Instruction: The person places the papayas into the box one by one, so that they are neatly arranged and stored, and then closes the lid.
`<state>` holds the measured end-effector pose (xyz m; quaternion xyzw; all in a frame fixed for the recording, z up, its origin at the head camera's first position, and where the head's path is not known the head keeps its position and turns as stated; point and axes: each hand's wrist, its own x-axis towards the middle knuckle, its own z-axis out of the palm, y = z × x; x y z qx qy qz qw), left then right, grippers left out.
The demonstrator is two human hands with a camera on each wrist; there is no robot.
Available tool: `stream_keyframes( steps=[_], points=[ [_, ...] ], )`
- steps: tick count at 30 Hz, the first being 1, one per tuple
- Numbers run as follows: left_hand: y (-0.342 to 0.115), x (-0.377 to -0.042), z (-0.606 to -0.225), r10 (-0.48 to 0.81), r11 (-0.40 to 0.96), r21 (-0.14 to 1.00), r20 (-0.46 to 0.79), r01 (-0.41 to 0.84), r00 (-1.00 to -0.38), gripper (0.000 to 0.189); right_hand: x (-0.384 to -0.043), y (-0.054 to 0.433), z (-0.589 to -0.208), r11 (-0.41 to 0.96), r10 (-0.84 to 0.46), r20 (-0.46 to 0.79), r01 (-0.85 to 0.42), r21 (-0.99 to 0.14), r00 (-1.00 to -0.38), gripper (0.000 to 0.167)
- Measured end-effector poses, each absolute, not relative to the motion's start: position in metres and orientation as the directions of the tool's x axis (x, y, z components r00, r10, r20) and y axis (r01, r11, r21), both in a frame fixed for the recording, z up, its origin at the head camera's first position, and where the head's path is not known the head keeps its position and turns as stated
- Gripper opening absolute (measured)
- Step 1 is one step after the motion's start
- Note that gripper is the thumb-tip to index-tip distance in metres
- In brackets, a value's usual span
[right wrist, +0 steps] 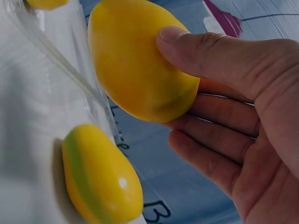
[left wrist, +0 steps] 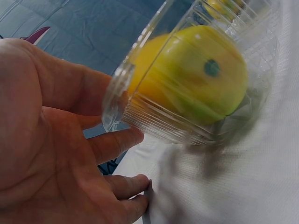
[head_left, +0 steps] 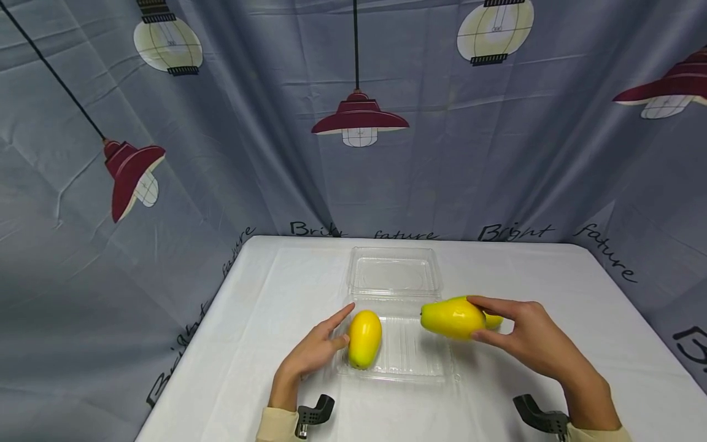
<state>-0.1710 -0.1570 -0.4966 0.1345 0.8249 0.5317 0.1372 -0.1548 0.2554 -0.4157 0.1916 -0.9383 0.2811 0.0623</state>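
Note:
In the head view my right hand (head_left: 533,334) holds a yellow papaya (head_left: 453,318) over the right side of a clear plastic box (head_left: 411,356). The right wrist view shows the thumb on one side of this papaya (right wrist: 140,60) and fingers on the other. A second papaya (head_left: 364,339), yellow with a greenish end, lies inside the box on the left. My left hand (head_left: 312,350) is at the box's left rim, index finger extended and thumb beside the papaya. In the left wrist view its thumb reaches the clear rim (left wrist: 117,93).
Another papaya (right wrist: 103,175) lies on the white table outside the box, partly hidden behind the held one in the head view. The box's lid (head_left: 394,273) lies folded open toward the back. A grey printed curtain (head_left: 265,153) surrounds the table.

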Motion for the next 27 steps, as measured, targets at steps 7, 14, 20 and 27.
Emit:
stream_keyframes(
  steps=[7, 14, 20, 27],
  points=[
    [-0.157, -0.170, -0.497, 0.380, 0.384, 0.920, -0.077, 0.081, -0.922, 0.068, -0.162, 0.240, -0.422, 0.746, -0.333, 0.220, -0.399, -0.533, -0.917, 0.062],
    [-0.157, -0.169, -0.494, 0.378, 0.383, 0.920, -0.077, 0.080, -0.923, 0.068, -0.174, 0.220, -0.432, 0.729, -0.370, 0.214, -0.426, -0.536, -0.904, 0.059],
    [-0.156, -0.170, -0.494, 0.372, 0.387, 0.919, -0.085, 0.071, -0.924, 0.068, -0.181, 0.203, -0.441, 0.717, -0.397, 0.207, -0.443, -0.538, -0.894, 0.058],
    [-0.157, -0.171, -0.496, 0.369, 0.396, 0.915, -0.088, 0.071, -0.925, 0.069, -0.188, 0.186, -0.451, 0.741, -0.423, 0.174, -0.450, -0.499, -0.889, 0.058]
  ],
)
